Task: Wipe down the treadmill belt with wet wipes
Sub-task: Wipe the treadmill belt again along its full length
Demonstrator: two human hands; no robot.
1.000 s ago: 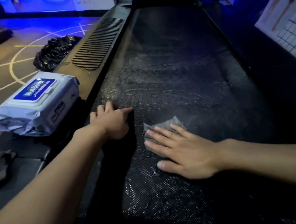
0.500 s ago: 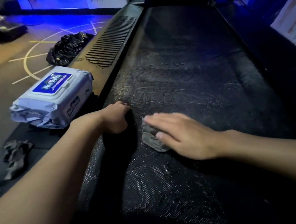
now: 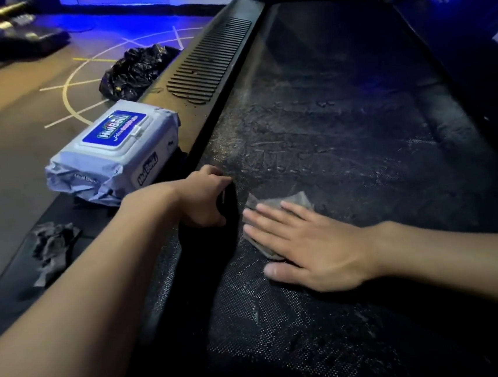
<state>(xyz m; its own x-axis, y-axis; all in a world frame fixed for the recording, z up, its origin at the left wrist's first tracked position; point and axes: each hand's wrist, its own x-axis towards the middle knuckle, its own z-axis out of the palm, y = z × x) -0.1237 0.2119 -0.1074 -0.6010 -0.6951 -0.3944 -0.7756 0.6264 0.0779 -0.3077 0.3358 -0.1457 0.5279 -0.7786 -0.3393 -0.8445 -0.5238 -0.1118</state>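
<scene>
The black treadmill belt (image 3: 342, 124) runs away from me, streaked with wet marks and grit. My right hand (image 3: 311, 243) lies flat with straight fingers on a grey wet wipe (image 3: 299, 198), pressing it onto the belt near the left side. Only the wipe's far edge and left corner show past the fingers. My left hand (image 3: 209, 198) rests at the belt's left edge with its fingers curled under, and I see nothing in it. A short gap of belt separates the two hands.
A white and blue pack of wet wipes (image 3: 113, 149) sits on the left side rail (image 3: 211, 58), which has a ribbed tread. A crumpled dirty wipe (image 3: 52, 246) lies nearer on that rail. A black plastic bag (image 3: 136, 68) is on the floor to the left.
My right hand slid the wipe toward my left hand and bunched it, then spread flat again. My left hand's fingers went from lying flat to curled under.
</scene>
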